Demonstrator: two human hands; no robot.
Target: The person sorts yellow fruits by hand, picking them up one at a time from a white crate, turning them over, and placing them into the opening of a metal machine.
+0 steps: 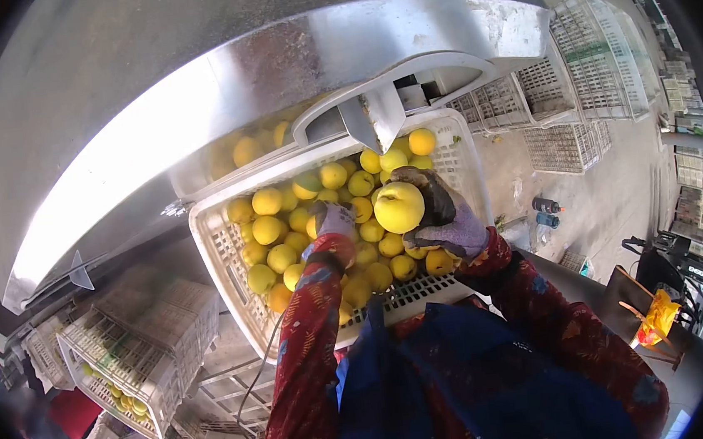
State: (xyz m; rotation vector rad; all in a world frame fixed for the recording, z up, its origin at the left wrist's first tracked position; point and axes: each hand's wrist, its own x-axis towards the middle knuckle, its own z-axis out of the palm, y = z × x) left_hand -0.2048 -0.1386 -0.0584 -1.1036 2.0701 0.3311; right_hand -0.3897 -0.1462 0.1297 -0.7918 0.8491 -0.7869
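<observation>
My right hand (445, 224), in a lavender glove with dark, worn fingers, grips a round yellow fruit (399, 208) with a dimple on top, much like a peach. It is raised above the white plastic crate (223, 302), which holds many such yellow fruits (267, 229), some tinged orange. My left hand (334, 220), gloved the same way, reaches down among the fruits in the middle of the crate. Its fingers are mostly hidden between them, so I cannot tell whether it grips one.
A curved metal machine edge (254, 65) with a bracket (376, 117) overhangs the crate's far side. Stacked white crates (596, 56) stand at right. Another crate with fruits (129, 402) is lower left, near a person in red (71, 411). Dark bottles (545, 204) are on the floor.
</observation>
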